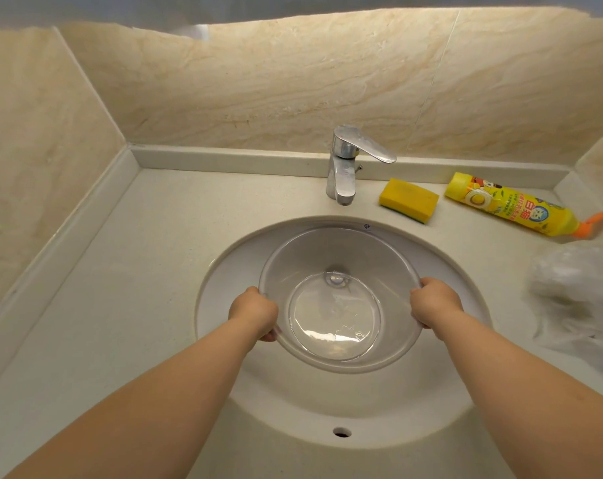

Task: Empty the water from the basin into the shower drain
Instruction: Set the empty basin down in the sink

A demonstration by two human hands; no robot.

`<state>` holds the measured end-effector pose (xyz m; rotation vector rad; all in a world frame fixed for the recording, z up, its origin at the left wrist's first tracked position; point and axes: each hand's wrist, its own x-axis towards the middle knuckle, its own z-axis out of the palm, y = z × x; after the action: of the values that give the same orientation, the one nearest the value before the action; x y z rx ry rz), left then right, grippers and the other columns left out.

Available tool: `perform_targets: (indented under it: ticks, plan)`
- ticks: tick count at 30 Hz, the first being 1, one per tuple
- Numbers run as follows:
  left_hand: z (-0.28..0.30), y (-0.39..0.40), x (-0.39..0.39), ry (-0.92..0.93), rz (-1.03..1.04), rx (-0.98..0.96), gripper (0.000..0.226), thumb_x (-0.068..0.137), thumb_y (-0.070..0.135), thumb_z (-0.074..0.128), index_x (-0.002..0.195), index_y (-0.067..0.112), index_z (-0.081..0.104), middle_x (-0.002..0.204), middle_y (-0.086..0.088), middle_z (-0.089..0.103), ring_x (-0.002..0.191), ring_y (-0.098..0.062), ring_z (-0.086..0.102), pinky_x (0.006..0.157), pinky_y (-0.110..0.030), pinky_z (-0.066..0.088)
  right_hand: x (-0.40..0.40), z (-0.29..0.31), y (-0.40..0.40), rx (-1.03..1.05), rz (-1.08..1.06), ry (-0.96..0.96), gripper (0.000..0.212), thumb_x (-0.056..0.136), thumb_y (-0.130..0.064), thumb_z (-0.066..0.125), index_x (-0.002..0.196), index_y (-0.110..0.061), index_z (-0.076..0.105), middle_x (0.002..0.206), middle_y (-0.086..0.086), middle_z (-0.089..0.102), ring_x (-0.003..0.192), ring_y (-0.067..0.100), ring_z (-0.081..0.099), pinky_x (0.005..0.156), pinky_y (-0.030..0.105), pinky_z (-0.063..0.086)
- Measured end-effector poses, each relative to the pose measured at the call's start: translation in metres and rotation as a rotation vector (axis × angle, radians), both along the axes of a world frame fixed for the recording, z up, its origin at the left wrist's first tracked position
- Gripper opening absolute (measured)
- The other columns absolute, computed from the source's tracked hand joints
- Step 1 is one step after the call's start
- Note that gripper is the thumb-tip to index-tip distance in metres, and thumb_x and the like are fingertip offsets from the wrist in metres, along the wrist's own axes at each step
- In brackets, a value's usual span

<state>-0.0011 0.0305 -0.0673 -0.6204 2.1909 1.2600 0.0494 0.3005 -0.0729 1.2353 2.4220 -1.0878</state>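
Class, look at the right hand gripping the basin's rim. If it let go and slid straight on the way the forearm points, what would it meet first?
The right hand points up and left across the clear basin. Going straight on, it would probably cross the basin's bowl and meet its far rim first, with the tap beyond; depth is unclear from one view.

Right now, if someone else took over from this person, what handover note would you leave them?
Left hand grips the left rim of the clear basin; right hand grips the right rim.
The basin sits in or just above the sink, below the faucet, with water pooled at its bottom.
Done: basin gripped.
Left: carry it level to the shower drain, out of view, and pour.
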Motion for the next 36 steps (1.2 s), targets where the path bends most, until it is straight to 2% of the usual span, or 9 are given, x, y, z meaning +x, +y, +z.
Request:
perform_targets:
  ticks: [4, 8, 10, 13, 17, 25, 28, 33, 36]
  plan:
    - [-0.002, -0.001, -0.007, -0.005, -0.014, 0.001, 0.035, 0.086, -0.005, 0.03, 0.11, 0.002, 0.054, 0.095, -0.02, 0.053, 0.064, -0.029, 0.047, 0.061, -0.033, 0.043, 0.005, 0.001, -0.003, -0.002, -0.03, -0.007, 0.032, 0.085, -0.004, 0.039, 0.106, -0.006, 0.063, 0.104, 0.022, 0.065, 0.094, 0.04, 0.065, 0.08, 0.041, 0.056]
    - [-0.006, -0.004, -0.013, -0.013, -0.061, -0.055, 0.037, 0.085, -0.002, 0.034, 0.115, 0.004, 0.056, 0.093, -0.019, 0.056, 0.062, -0.029, 0.05, 0.058, -0.032, 0.047, 0.004, 0.004, -0.005, -0.048, -0.071, -0.01, 0.031, 0.084, -0.003, 0.039, 0.104, -0.005, 0.062, 0.103, 0.024, 0.065, 0.086, 0.039, 0.067, 0.076, 0.044, 0.059]
    - [-0.005, -0.006, -0.016, 0.024, -0.113, -0.148, 0.037, 0.087, 0.008, 0.04, 0.12, 0.006, 0.056, 0.099, -0.016, 0.062, 0.069, -0.033, 0.062, 0.071, -0.038, 0.059, 0.004, 0.005, -0.005, -0.038, -0.071, -0.014, 0.028, 0.083, -0.005, 0.04, 0.102, -0.006, 0.06, 0.101, 0.021, 0.065, 0.081, 0.038, 0.066, 0.073, 0.042, 0.06]
    - [-0.004, -0.007, -0.022, 0.098, -0.123, -0.2, 0.047, 0.086, 0.011, 0.043, 0.132, 0.012, 0.054, 0.113, -0.013, 0.065, 0.091, -0.037, 0.07, 0.088, -0.044, 0.059, 0.003, 0.005, -0.003, -0.033, -0.102, 0.014, 0.026, 0.084, -0.005, 0.039, 0.099, -0.007, 0.06, 0.1, 0.018, 0.065, 0.077, 0.038, 0.068, 0.075, 0.044, 0.061]
    - [-0.001, -0.004, -0.029, 0.139, -0.159, -0.212, 0.039, 0.08, 0.006, 0.04, 0.11, 0.014, 0.065, 0.101, -0.014, 0.07, 0.092, -0.038, 0.07, 0.086, -0.046, 0.06, 0.006, 0.002, -0.007, -0.091, -0.158, 0.017, 0.029, 0.08, -0.002, 0.036, 0.098, -0.007, 0.059, 0.102, 0.022, 0.065, 0.066, 0.034, 0.061, 0.072, 0.044, 0.06]
    - [0.001, -0.003, -0.036, 0.147, -0.194, -0.207, 0.04, 0.081, 0.005, 0.041, 0.11, 0.017, 0.066, 0.101, -0.014, 0.071, 0.094, -0.038, 0.07, 0.088, -0.046, 0.059, 0.006, 0.002, -0.015, -0.059, -0.183, -0.017, 0.031, 0.079, -0.005, 0.038, 0.104, -0.007, 0.055, 0.1, 0.022, 0.066, 0.064, 0.032, 0.06, 0.06, 0.036, 0.055]
    - [0.001, -0.004, -0.035, 0.135, -0.188, -0.186, 0.04, 0.081, 0.003, 0.041, 0.109, 0.016, 0.067, 0.091, -0.015, 0.07, 0.093, -0.039, 0.071, 0.086, -0.046, 0.06, 0.002, 0.003, -0.013, -0.05, -0.173, -0.04, 0.033, 0.079, -0.005, 0.037, 0.107, -0.007, 0.055, 0.102, 0.021, 0.065, 0.063, 0.032, 0.059, 0.057, 0.033, 0.054]
    - [-0.003, -0.005, -0.035, 0.134, -0.18, -0.184, 0.039, 0.081, 0.003, 0.041, 0.106, 0.017, 0.067, 0.087, -0.014, 0.068, 0.092, -0.039, 0.071, 0.085, -0.045, 0.061, 0.002, 0.005, -0.013, -0.05, -0.17, -0.052, 0.032, 0.08, -0.004, 0.036, 0.105, -0.007, 0.055, 0.101, 0.023, 0.065, 0.065, 0.033, 0.06, 0.063, 0.037, 0.057]
    - [-0.004, -0.004, -0.037, 0.135, -0.185, -0.192, 0.038, 0.081, 0.004, 0.041, 0.105, 0.019, 0.067, 0.087, -0.012, 0.068, 0.094, -0.038, 0.07, 0.087, -0.044, 0.06, 0.003, 0.005, -0.013, -0.056, -0.176, -0.053, 0.032, 0.078, -0.004, 0.035, 0.103, -0.008, 0.055, 0.1, 0.023, 0.065, 0.063, 0.032, 0.058, 0.057, 0.033, 0.053]
